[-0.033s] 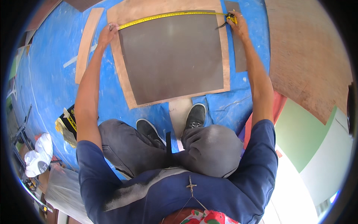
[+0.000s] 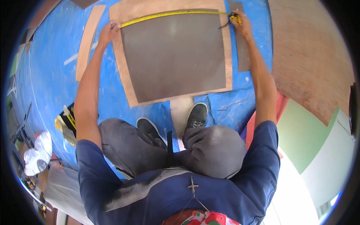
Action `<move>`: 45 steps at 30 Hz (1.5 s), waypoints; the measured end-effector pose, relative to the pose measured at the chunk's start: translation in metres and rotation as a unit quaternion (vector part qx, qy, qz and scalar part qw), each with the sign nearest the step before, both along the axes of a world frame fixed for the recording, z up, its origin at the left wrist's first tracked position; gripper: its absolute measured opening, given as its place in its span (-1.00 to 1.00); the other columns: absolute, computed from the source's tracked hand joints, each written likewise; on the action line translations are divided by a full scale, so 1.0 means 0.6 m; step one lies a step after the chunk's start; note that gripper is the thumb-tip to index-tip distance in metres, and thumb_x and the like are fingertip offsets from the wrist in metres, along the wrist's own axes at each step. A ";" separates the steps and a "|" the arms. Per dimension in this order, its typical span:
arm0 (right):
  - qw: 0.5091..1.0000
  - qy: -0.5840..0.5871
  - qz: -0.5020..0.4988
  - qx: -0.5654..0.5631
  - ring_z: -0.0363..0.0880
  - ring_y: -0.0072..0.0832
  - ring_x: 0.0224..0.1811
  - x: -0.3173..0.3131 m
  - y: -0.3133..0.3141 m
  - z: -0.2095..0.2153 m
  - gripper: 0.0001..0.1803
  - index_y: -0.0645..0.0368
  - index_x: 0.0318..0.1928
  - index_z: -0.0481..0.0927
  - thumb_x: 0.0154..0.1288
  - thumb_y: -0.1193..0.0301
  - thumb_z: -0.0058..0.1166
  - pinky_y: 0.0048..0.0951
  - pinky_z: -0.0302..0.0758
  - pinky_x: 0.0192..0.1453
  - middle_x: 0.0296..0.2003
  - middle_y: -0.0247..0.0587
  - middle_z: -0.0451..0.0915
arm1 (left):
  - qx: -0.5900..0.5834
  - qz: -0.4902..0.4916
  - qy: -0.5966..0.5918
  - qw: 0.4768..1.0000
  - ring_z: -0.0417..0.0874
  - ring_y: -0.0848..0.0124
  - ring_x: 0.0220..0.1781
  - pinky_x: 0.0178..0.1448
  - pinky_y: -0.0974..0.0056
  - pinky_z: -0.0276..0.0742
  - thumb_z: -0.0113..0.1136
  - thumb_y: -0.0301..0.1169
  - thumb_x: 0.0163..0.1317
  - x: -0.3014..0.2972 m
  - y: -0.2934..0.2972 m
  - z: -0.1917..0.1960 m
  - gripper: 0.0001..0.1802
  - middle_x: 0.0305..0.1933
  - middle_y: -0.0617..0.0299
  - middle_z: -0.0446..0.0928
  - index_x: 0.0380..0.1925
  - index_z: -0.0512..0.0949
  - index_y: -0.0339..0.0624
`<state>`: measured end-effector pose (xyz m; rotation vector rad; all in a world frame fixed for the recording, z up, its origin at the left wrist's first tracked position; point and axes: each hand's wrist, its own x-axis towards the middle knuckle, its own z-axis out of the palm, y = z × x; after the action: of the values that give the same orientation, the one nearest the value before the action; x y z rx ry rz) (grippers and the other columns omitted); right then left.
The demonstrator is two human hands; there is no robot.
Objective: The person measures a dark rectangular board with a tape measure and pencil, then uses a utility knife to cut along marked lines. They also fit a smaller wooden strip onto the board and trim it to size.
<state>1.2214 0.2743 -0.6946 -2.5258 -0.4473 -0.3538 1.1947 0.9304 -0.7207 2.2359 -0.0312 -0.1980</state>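
A dark grey square panel lies on a larger light plywood board, which rests on a blue tarp. A yellow tape measure is stretched across the top of the panel. My left hand pins the tape's end at the board's left edge. My right hand grips the tape measure's case at the board's right edge, and a dark strap hangs from the case. I am crouched, with both shoes at the board's near edge.
A narrow plywood strip lies left of the board and a dark strip lies to its right. A yellow-and-black tool and a white cap sit at the left. A brown sheet covers the right.
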 end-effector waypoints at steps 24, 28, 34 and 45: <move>0.974 0.220 -0.008 -0.051 0.66 -0.05 0.08 -0.520 -0.050 0.104 -0.57 0.14 0.13 0.62 0.24 0.44 0.33 -0.16 0.53 0.22 0.06 0.02 0.67 | 0.114 -0.131 0.194 0.965 0.72 0.13 -0.17 -0.07 0.08 0.57 0.33 -0.27 0.30 -0.522 -0.105 0.122 -0.83 -0.25 0.10 0.72 -0.26 0.69 -0.12; 0.978 0.205 -0.003 -0.039 0.67 -0.05 0.06 -0.526 -0.046 0.090 -0.55 0.12 0.13 0.62 0.22 0.42 0.36 -0.14 0.55 0.18 0.04 0.03 0.67 | 0.111 -0.131 0.142 0.975 0.74 0.13 -0.16 -0.08 0.05 0.58 0.32 -0.27 0.29 -0.535 -0.099 0.095 -0.85 -0.28 0.12 0.73 -0.29 0.70 -0.09; 0.981 0.177 -0.019 -0.075 0.63 0.02 0.05 -0.538 -0.049 0.076 -0.51 0.09 0.13 0.61 0.17 0.39 0.39 -0.08 0.51 0.16 0.02 0.02 0.67 | 0.082 -0.124 0.155 0.977 0.75 0.18 -0.19 -0.11 0.10 0.59 0.32 -0.25 0.30 -0.536 -0.097 0.067 -0.86 -0.27 0.14 0.73 -0.28 0.70 -0.03; 0.984 0.151 -0.015 -0.096 0.59 -0.07 0.10 -0.551 -0.033 0.089 -0.48 0.05 0.16 0.56 0.17 0.37 0.37 -0.08 0.42 0.19 0.03 -0.08 0.63 | 0.082 -0.125 0.172 0.974 0.68 0.26 -0.27 -0.15 0.14 0.54 0.35 -0.28 0.27 -0.533 -0.098 0.078 -0.84 -0.32 0.15 0.68 -0.23 0.71 -0.09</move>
<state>0.8907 0.2544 -0.6413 -2.7151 -0.3379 0.0671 0.8749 0.8719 -0.6738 2.3274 -0.1136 -0.7461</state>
